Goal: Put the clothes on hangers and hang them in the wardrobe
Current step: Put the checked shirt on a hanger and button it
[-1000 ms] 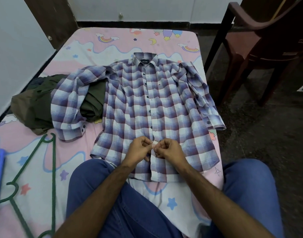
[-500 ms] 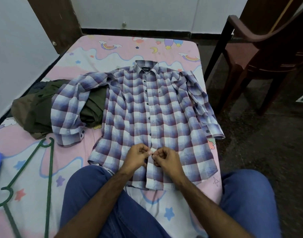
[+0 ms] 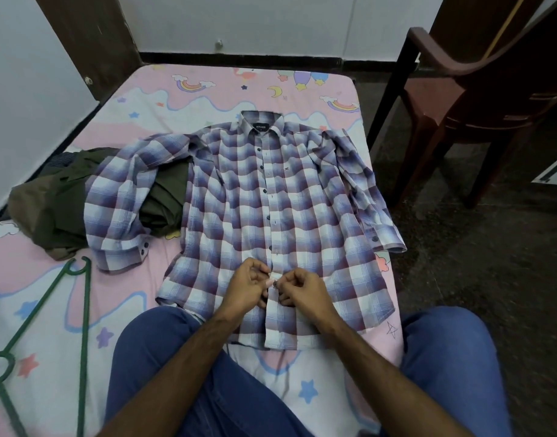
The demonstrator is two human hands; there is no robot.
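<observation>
A purple and white checked shirt [image 3: 239,197] lies flat, front up, on the bed [image 3: 226,89], collar pointing away from me. My left hand [image 3: 247,287] and my right hand [image 3: 304,288] meet at the button strip near the hem, each pinching the fabric there with curled fingers. A green hanger [image 3: 47,329] lies on the sheet to the left, apart from both hands. The shirt's left sleeve drapes over a heap of olive-green clothes [image 3: 65,203].
A brown plastic chair [image 3: 479,99] stands on the dark floor right of the bed. A white wall runs along the left side. My knees in blue jeans [image 3: 182,373] rest on the near end of the bed. A blue object shows at the far left edge.
The view has tilted up slightly, so the shirt and hands sit lower in the picture. Both hands keep pinching the same spot on the button strip.
</observation>
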